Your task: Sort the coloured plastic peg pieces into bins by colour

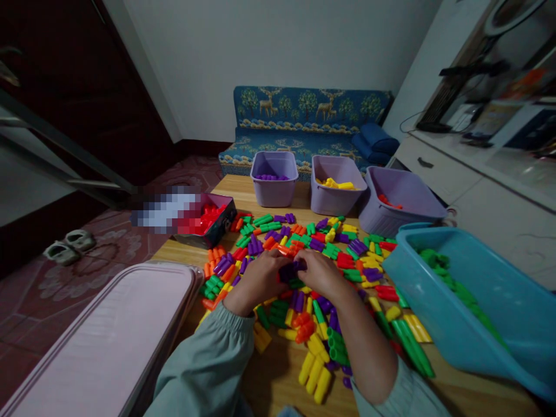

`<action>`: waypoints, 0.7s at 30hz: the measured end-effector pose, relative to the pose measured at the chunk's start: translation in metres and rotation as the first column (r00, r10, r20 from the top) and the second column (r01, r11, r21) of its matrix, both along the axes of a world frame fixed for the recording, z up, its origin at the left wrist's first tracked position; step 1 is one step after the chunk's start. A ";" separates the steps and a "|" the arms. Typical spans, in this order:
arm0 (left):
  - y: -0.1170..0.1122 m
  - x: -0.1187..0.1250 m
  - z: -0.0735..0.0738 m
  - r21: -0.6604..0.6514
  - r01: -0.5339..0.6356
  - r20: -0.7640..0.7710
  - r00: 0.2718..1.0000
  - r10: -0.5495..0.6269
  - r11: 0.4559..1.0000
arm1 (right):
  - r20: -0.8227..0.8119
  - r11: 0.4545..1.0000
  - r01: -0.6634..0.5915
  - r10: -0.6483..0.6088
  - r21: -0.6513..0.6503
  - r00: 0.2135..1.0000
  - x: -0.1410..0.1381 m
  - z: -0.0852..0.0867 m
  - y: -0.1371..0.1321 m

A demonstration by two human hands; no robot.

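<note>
Your right hand (319,271) pinches a purple piece (299,265) over the scattered blocks (346,260); your left hand (266,270) curls beside it, its grip hidden. Working that piece seems the step, calling for steady fingertips. Outward, the teal tub (417,295) and pale lid (108,330) bound your sides.

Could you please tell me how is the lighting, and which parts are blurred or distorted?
Head view: dim light, the door nearly black; head view: purple piece at the left hand shaded; head view: pixelated patch over part of the tin, items at upper right smeared; head view: blue tub seemingly stretched by the lens.
</note>
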State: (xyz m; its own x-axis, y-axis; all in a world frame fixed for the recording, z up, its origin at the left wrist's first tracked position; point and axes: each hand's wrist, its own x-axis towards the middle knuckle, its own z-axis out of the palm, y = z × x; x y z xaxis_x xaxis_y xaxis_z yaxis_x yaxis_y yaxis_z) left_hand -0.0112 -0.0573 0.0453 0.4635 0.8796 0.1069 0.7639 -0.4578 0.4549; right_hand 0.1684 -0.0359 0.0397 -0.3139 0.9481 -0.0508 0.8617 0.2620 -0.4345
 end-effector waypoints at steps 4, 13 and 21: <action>0.001 0.008 -0.005 0.020 -0.084 0.050 0.995 0.083 0.996 | 0.058 1.000 0.026 -0.026 -0.008 0.998 -0.001 -0.001 0.002; 0.010 0.007 -0.005 -0.169 -0.285 0.596 0.733 0.328 0.944 | -0.302 0.969 0.240 -0.212 0.061 0.929 0.000 0.010 0.003; 0.013 0.018 -0.007 -0.600 0.266 0.798 0.131 0.588 0.755 | -0.809 0.986 0.100 -0.169 -0.137 0.563 -0.013 0.012 0.001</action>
State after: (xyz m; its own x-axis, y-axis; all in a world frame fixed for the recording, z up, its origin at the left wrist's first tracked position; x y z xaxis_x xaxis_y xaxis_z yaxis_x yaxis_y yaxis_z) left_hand 0.0069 -0.0446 0.0378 0.1926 0.9676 -0.1635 -0.4560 0.2358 0.8582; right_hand 0.1559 -0.0345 0.0518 -0.1234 0.9878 0.0953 0.1552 0.1141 -0.9813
